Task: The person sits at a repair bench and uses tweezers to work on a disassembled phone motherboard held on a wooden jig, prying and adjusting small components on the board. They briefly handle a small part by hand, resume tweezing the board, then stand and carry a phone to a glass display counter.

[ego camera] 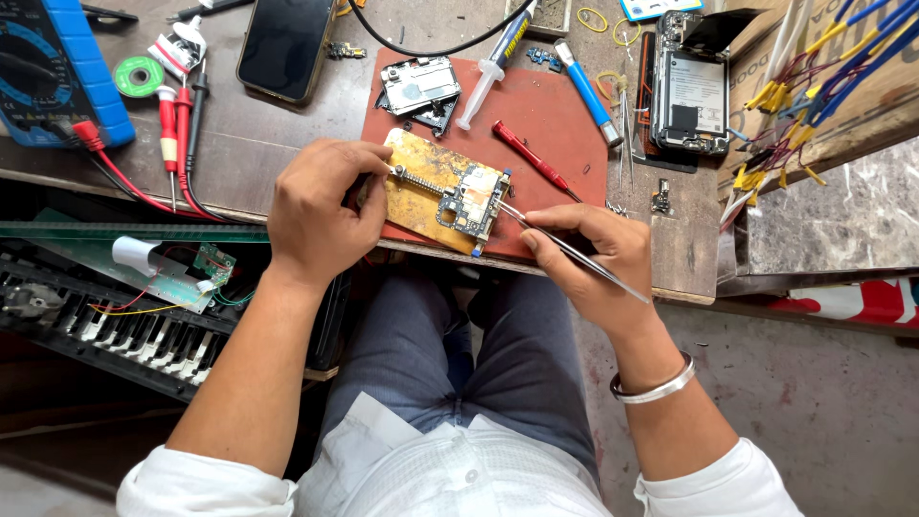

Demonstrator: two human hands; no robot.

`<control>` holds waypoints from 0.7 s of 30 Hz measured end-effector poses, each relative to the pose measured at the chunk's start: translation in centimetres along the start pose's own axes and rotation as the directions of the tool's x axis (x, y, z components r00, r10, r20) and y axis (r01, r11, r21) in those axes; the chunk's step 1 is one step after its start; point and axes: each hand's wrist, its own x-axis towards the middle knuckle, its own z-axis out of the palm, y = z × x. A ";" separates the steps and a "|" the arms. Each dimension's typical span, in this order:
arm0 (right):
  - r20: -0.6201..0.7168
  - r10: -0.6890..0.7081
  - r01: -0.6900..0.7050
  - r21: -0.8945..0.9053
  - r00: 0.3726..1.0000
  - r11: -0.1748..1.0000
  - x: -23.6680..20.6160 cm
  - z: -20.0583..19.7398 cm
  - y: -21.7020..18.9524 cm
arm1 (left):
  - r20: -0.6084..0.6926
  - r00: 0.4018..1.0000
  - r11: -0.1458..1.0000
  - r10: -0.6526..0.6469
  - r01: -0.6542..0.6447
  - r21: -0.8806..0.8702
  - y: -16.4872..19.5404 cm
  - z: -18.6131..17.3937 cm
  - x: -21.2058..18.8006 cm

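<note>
1. Circuit board (471, 204) sits clamped in a yellow holder plate (426, 187) at the near edge of the red mat (536, 124), centre of the bench. The plate's long axis runs from far left to near right, and the board lies at its near-right end.
2. Left hand (316, 211) is curled over the plate's left end, fingertips pinching the metal clamp bar there and holding the plate down.
3. Right hand (593, 254) is closed on one pair of slim tweezers (565, 249). The tips point far and left, touching the board's right edge; the handle trails off near right past the knuckles.
4. One red screwdriver (531, 158) lies on the mat, tip pointing near right.
5. One syringe (493, 57) slants across the mat's far edge, nozzle toward the near left.
6. One blue-handled tool (586, 91) lies on the mat's right side.
7. Two opened phone bodies: a small one (418, 86) at the mat's far-left corner, and a larger one (689, 91) to the right with a white rectangular label on it.
8. One dark phone (284, 43) lies screen-up, far left of the mat.
9. One blue multimeter (57, 67) sits far left, with its red and black probes (182, 115) beside it.
</note>
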 end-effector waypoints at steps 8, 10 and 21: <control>-0.009 0.026 -0.026 -0.003 1.000 1.000 0.4 0.2 0.2 | -0.004 1.000 1.000 0.004 -0.004 0.008 -0.3 0.4 0.1; 0.003 0.006 -0.006 -0.013 1.000 1.000 0.4 0.2 0.2 | -0.001 1.000 1.000 -0.004 0.004 0.010 -0.5 0.4 0.1; 0.011 0.014 -0.014 0.002 1.000 1.000 0.6 0.4 0.6 | 0.006 1.000 1.000 0.001 -0.001 0.001 -1.3 0.8 -0.1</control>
